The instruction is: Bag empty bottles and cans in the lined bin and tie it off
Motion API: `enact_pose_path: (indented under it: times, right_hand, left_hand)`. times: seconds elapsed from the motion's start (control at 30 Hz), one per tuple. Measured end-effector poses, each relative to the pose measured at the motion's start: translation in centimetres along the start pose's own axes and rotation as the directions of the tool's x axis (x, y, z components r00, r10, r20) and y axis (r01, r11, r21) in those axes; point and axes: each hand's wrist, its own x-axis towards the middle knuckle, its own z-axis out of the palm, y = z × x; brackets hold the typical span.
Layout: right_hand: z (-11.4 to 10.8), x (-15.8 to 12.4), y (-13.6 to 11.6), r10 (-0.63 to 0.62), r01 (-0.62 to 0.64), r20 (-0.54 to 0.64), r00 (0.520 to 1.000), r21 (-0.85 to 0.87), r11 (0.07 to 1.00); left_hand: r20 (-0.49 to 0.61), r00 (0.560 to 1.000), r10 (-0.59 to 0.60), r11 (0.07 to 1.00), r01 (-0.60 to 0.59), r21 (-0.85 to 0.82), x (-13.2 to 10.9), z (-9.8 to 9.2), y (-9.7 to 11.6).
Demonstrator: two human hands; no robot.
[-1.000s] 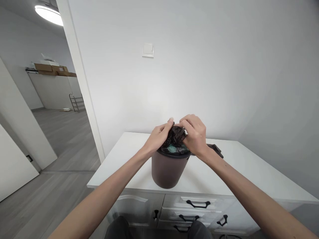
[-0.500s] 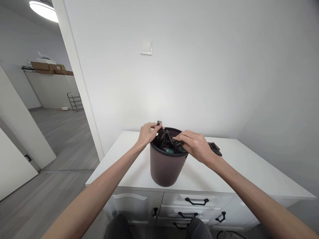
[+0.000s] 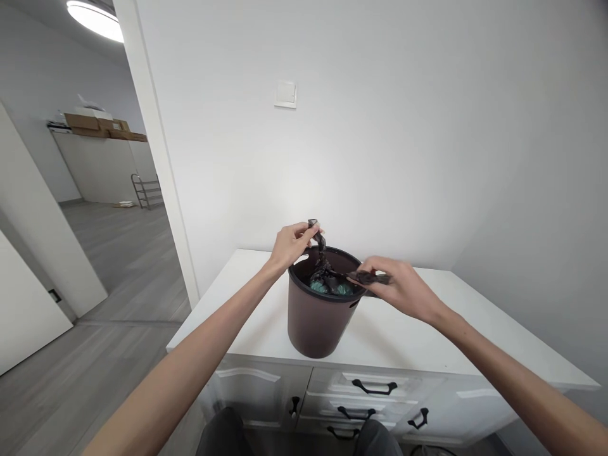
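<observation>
A small brown waste bin (image 3: 317,323) stands on a white cabinet top (image 3: 427,342). Inside it sits a black bin bag (image 3: 327,282) with something teal showing through. My left hand (image 3: 291,244) pinches one twisted end of the bag above the bin's far left rim. My right hand (image 3: 403,292) grips the other end, stretched out past the right rim. The two ends are pulled apart, taut across the bin's mouth.
The cabinet has drawers with black handles (image 3: 373,387) below its front edge. A white wall with a light switch (image 3: 285,95) rises behind. To the left a doorway (image 3: 95,190) opens onto a grey-floored room with boxes on a counter.
My hands were bunched together over the bag's gathered top. They have drawn apart, left hand up and back, right hand out to the right, stretching the bag ends.
</observation>
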Motion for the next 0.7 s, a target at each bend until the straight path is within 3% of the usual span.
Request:
enact_pose_path:
  times: [0.17,0.33,0.43,0.53,0.6,0.7]
  right_hand:
    - [2.8,5.2,-0.2,0.051,-0.049,0.044,0.998,-0.031,0.998]
    - [3.7,7.9,-1.6,0.104,-0.093,0.117,0.988,-0.096,0.991]
    - [2.8,8.3,-2.0,0.251,-0.252,0.024,0.968,0.076,0.965]
    - [1.4,8.7,-2.2,0.426,-0.375,-0.094,0.900,0.336,0.864]
    - [0.1,9.2,-2.3,0.468,-0.328,-0.190,0.863,0.494,0.805]
    - [-2.8,9.7,-1.6,0.445,-0.148,-0.350,0.825,0.625,0.766]
  left_hand:
    - [0.050,0.995,0.091,0.990,-0.085,-0.110,-0.8,0.0,2.3]
    - [0.028,0.997,0.072,0.997,-0.071,-0.041,-3.0,-0.9,1.1]
    - [-0.061,0.989,0.136,0.990,-0.133,0.053,-5.7,-1.3,-0.9]
    - [-0.127,0.961,0.244,0.962,-0.224,0.156,-8.6,-1.3,-2.7]
    - [-0.144,0.946,0.292,0.944,-0.260,0.205,-10.2,-1.1,-3.5]
    - [-0.148,0.926,0.347,0.916,-0.301,0.264,-11.7,-0.8,-4.2]
